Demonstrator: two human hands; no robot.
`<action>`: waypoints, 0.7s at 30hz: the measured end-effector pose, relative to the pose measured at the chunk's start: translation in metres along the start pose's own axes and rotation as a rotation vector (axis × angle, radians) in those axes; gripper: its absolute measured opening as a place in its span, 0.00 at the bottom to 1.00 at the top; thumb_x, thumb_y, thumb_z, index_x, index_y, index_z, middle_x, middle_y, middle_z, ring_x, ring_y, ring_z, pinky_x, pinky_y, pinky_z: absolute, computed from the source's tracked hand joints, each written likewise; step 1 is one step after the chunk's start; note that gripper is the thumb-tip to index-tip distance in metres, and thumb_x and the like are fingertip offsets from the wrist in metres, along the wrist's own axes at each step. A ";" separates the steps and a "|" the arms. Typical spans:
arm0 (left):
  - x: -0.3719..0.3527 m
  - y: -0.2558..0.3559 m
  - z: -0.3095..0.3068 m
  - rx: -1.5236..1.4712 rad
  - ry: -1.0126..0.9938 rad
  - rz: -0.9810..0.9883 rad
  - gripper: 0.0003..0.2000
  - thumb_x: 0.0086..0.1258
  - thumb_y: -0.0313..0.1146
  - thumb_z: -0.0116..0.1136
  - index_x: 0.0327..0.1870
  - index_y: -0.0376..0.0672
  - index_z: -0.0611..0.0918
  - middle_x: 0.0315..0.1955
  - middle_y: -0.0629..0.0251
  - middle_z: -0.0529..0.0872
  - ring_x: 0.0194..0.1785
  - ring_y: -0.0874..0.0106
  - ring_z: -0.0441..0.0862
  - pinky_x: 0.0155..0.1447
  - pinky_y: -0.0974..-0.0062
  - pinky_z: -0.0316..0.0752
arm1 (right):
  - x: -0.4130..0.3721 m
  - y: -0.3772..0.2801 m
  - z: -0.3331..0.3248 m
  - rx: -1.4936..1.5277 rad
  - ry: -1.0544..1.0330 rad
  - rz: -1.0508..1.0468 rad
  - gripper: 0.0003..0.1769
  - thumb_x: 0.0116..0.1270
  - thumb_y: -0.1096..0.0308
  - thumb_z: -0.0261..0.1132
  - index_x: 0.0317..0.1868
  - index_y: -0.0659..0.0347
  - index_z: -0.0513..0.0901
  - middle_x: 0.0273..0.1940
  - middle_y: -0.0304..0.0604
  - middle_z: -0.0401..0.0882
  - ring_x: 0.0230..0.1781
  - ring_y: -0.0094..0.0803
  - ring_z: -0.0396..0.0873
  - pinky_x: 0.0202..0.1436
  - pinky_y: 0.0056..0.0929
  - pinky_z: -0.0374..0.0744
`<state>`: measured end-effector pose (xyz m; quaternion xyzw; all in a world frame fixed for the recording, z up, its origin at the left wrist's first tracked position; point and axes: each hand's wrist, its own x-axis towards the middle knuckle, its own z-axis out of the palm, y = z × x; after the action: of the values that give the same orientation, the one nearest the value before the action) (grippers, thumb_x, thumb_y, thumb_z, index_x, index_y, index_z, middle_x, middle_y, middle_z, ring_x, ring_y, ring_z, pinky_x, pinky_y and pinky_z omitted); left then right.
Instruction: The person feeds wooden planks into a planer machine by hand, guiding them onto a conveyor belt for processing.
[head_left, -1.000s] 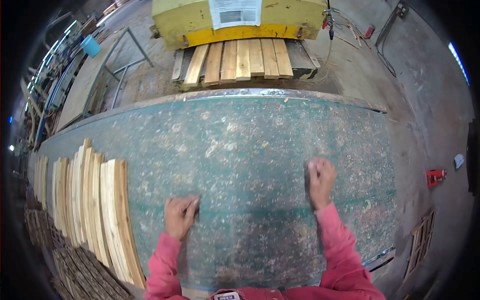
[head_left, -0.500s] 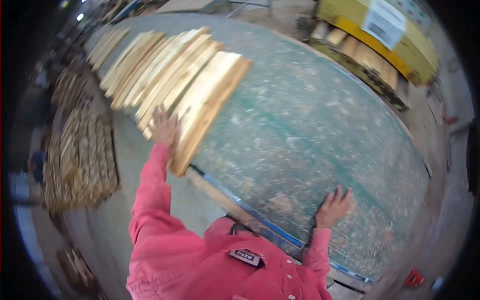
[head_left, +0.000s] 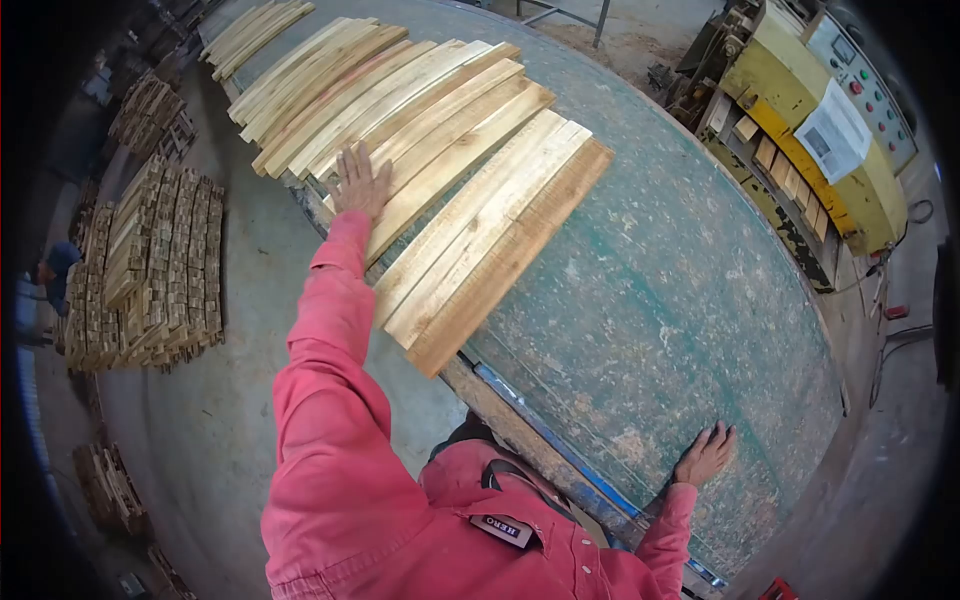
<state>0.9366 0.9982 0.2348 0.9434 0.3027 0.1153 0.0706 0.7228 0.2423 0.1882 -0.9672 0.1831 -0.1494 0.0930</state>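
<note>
Row of curved wooden slats [head_left: 440, 140] laid side by side across the left part of the green bench [head_left: 650, 300], near ends projecting past its near edge. Left hand [head_left: 360, 185] released, palm flat and fingers spread, pressed on the slat ends at that near edge; nothing grasped. Right hand [head_left: 705, 455] likewise released, fingers spread, flat on bare bench surface at the near edge toward the right corner, well apart from the slats. Beyond the far right edge, yellow machine [head_left: 785, 75] with paper sheet [head_left: 835, 130] attached. On the floor [head_left: 220, 420] left of the bench, stacked slats [head_left: 150, 270].
</note>
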 end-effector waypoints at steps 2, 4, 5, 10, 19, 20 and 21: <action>-0.009 0.012 0.012 0.048 -0.068 -0.011 0.41 0.79 0.70 0.30 0.86 0.56 0.48 0.85 0.58 0.41 0.87 0.60 0.37 0.83 0.36 0.29 | -0.001 0.003 0.004 -0.009 -0.001 0.006 0.27 0.82 0.48 0.50 0.71 0.53 0.73 0.80 0.48 0.60 0.80 0.50 0.56 0.81 0.51 0.51; -0.026 0.015 0.016 0.022 -0.062 0.003 0.40 0.79 0.69 0.33 0.85 0.54 0.54 0.85 0.56 0.46 0.87 0.58 0.42 0.83 0.36 0.32 | 0.001 0.006 0.004 -0.037 0.001 0.002 0.27 0.82 0.48 0.50 0.71 0.52 0.73 0.80 0.48 0.60 0.80 0.50 0.57 0.81 0.50 0.52; -0.036 0.013 0.013 0.029 -0.079 0.014 0.40 0.79 0.69 0.33 0.85 0.55 0.55 0.85 0.56 0.47 0.87 0.58 0.42 0.83 0.37 0.33 | 0.001 0.006 0.004 -0.056 0.005 -0.002 0.27 0.82 0.48 0.50 0.71 0.53 0.74 0.79 0.47 0.61 0.79 0.50 0.58 0.81 0.50 0.52; -0.064 -0.002 -0.009 0.041 -0.076 0.092 0.39 0.77 0.70 0.36 0.82 0.55 0.63 0.80 0.54 0.61 0.83 0.56 0.54 0.81 0.37 0.43 | 0.001 0.007 0.000 -0.069 -0.010 -0.005 0.27 0.81 0.48 0.51 0.71 0.54 0.73 0.80 0.48 0.60 0.80 0.50 0.56 0.81 0.50 0.51; -0.050 0.037 -0.006 -0.016 -0.061 -0.154 0.47 0.58 0.78 0.58 0.73 0.52 0.75 0.68 0.46 0.69 0.74 0.48 0.60 0.74 0.41 0.51 | 0.004 0.001 0.007 -0.120 0.068 -0.008 0.25 0.79 0.50 0.55 0.68 0.54 0.75 0.78 0.51 0.64 0.78 0.51 0.59 0.80 0.50 0.54; -0.059 0.041 0.008 -0.051 0.022 -0.121 0.48 0.55 0.78 0.61 0.70 0.51 0.77 0.65 0.46 0.70 0.70 0.48 0.63 0.72 0.43 0.52 | 0.004 0.001 0.009 -0.099 0.075 -0.013 0.25 0.78 0.50 0.56 0.68 0.54 0.76 0.77 0.51 0.64 0.78 0.51 0.60 0.79 0.50 0.55; -0.073 0.055 0.009 -0.061 0.024 -0.113 0.47 0.55 0.78 0.62 0.69 0.51 0.78 0.64 0.47 0.71 0.69 0.49 0.63 0.71 0.43 0.53 | 0.005 0.001 0.007 -0.084 0.081 -0.019 0.25 0.77 0.50 0.57 0.67 0.53 0.76 0.76 0.52 0.65 0.77 0.52 0.61 0.79 0.50 0.56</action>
<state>0.9115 0.9103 0.2242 0.9207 0.3527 0.1319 0.1022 0.7292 0.2403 0.1822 -0.9651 0.1839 -0.1816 0.0432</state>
